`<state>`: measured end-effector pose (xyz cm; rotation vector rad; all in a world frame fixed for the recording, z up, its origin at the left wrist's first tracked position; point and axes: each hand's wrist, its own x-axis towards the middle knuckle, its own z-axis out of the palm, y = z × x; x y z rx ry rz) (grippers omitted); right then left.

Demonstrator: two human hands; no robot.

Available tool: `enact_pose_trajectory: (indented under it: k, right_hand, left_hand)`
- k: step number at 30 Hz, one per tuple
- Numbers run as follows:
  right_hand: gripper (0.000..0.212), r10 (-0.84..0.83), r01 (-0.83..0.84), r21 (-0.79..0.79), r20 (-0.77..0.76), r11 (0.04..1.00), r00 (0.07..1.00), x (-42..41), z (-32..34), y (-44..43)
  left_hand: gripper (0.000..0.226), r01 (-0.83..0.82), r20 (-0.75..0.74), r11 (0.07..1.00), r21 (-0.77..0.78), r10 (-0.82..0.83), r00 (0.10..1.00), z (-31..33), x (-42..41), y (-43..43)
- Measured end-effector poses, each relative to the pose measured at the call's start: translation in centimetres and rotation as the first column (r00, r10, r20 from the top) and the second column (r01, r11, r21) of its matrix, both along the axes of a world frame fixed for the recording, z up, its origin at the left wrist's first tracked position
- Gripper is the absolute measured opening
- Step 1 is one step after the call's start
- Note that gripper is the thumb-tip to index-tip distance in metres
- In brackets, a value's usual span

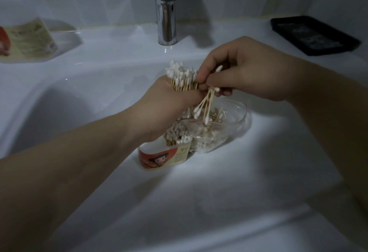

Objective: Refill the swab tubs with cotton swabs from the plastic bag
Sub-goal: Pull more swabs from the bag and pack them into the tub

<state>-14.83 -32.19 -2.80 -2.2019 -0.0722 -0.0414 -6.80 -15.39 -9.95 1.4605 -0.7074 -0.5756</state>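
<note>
My left hand (169,102) is closed around a thick upright bundle of cotton swabs (182,78), white tips pointing up. Touching that bundle, my right hand (245,68) pinches several loose swabs (205,108) that dangle down from its fingertips. Directly below both hands stands a swab tub (165,156) with a red cartoon label, partly filled with swabs. Against the tub's right side lies the clear plastic bag (227,126) with a red seal line and more swabs inside.
All of this rests on the white basin rim (219,182), with the sink bowl (59,96) to the left. A chrome tap (166,12) stands behind. A second labelled tub (25,40) lies at the far left, and a black tray (314,34) sits at the far right.
</note>
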Motion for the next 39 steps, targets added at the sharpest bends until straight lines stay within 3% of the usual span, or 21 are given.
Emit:
enact_pose_trajectory:
  k: [13,21,26,31,35,39]
  right_hand:
    - [0.019,-0.055,0.055,-0.092,0.002,0.994,0.998,0.3,-0.3,0.1]
    - [0.024,-0.062,0.055,-0.244,-0.020,0.968,0.998,0.3,-0.3,0.5]
    - [0.021,-0.121,0.114,-0.291,-0.007,0.950,0.993,0.2,0.1,-0.3]
    - [0.018,-0.145,0.106,-0.327,-0.097,0.939,0.985,0.2,-0.3,-0.5]
    - [0.022,-0.152,0.116,-0.291,-0.105,0.950,0.983,0.3,-0.5,-0.5]
    - [0.026,-0.154,0.137,-0.184,-0.081,0.973,0.985,0.3,-0.2,-1.0]
  left_hand:
    - [0.028,-0.168,-0.054,0.980,0.105,0.174,0.983,0.0,-0.4,0.0]
    - [0.018,-0.076,-0.244,0.989,0.123,0.104,0.964,0.4,-0.5,0.2]
    - [0.015,-0.069,-0.275,0.990,0.125,0.101,0.956,0.4,-0.6,0.1]
    - [0.010,-0.047,-0.279,0.991,0.124,0.080,0.957,0.9,-0.5,0.1]
    - [0.017,-0.116,-0.168,0.976,0.184,0.147,0.975,0.6,-0.4,0.0]
    - [0.021,-0.141,-0.202,0.974,0.179,0.176,0.963,0.8,-0.4,0.0]
